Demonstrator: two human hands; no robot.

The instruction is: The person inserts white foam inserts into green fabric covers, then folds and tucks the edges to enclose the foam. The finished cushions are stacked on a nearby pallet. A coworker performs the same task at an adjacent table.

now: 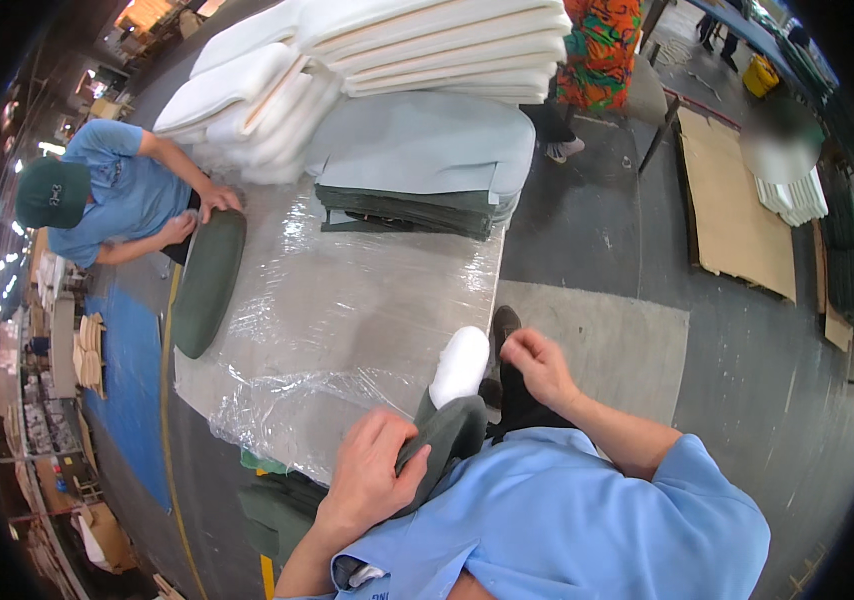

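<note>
Left hand [372, 470] pinches the near-left side of a dark green, soft fabric cover [462, 430], thumb and fingers closed on the cloth. Right hand [544, 370] is off to the right, clear of the cover, fingers curled in; can't tell if they're fully closed or pinching anything. Cover is at the near-right corner of the grey, film-wrapped bench [347, 290], up against my front, with the rounded end of a white, padded foam piece [462, 365] poking out its far end. Looks like fitting cloth round foam, my read. To do it well: keep the left pinch firm, bring the right hand back to the cover's opposite side, draw both sides evenly, smooth wrinkles as they form, keep the foam end centred, don't yank on one edge or it'll likely twist. Loose clear film near my left hand could snag, so keep cloth off it. Far side of bench: flat stack of grey-green fabric pieces [427, 145], white foam slabs [437, 45] behind. Left edge: co-worker in a blue shirt [107, 195], both hands at a long, rounded dark green cushion [209, 285].
</note>
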